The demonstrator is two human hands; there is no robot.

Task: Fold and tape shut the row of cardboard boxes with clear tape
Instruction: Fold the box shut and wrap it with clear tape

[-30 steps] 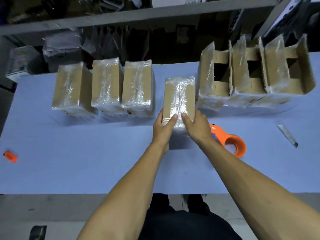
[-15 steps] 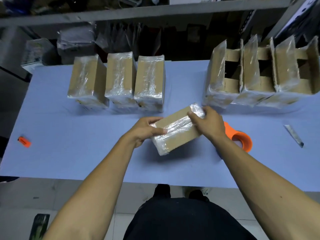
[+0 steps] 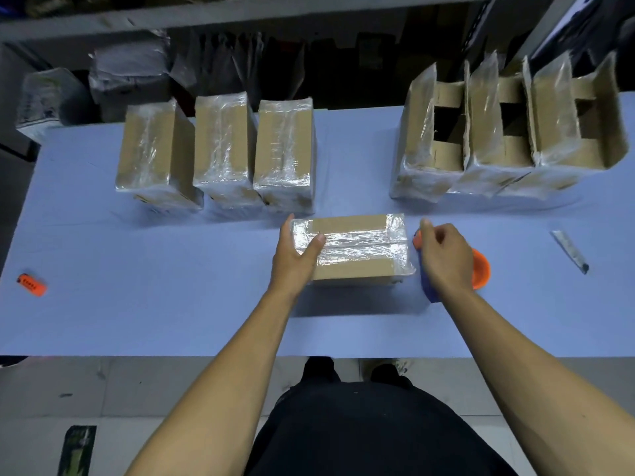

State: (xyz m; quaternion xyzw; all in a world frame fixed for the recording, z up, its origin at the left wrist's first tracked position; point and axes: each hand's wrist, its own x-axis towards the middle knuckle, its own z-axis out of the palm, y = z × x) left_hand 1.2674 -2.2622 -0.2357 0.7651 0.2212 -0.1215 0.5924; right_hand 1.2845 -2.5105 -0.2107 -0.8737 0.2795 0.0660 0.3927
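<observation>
A taped cardboard box [image 3: 350,250] lies on its side at the centre of the blue table [image 3: 171,304], its long axis running from 9 o'clock to 3 o'clock and a seam of clear tape along its top face. The left hand [image 3: 295,259] grips the box's 9 o'clock end, thumb [image 3: 314,245] laid over the top and fingers curled round the far edge. The right hand [image 3: 443,257] is just beside the box's 3 o'clock end without touching it; its fingers are loosely curled above the orange tape dispenser [image 3: 479,271], and whether they hold the dispenser cannot be told.

At 11 o'clock from the box stand three sealed boxes [image 3: 220,149] side by side, wrapped in clear tape. At 1 o'clock stand three open boxes [image 3: 508,132], flaps upright, touching one another. A utility knife [image 3: 570,250] lies at 3 o'clock, well apart from the dispenser. A small orange object [image 3: 31,285] rests near the table's 9 o'clock edge. Beyond the table's far edge, plastic-wrapped bundles [image 3: 127,73] sit in shadow.
</observation>
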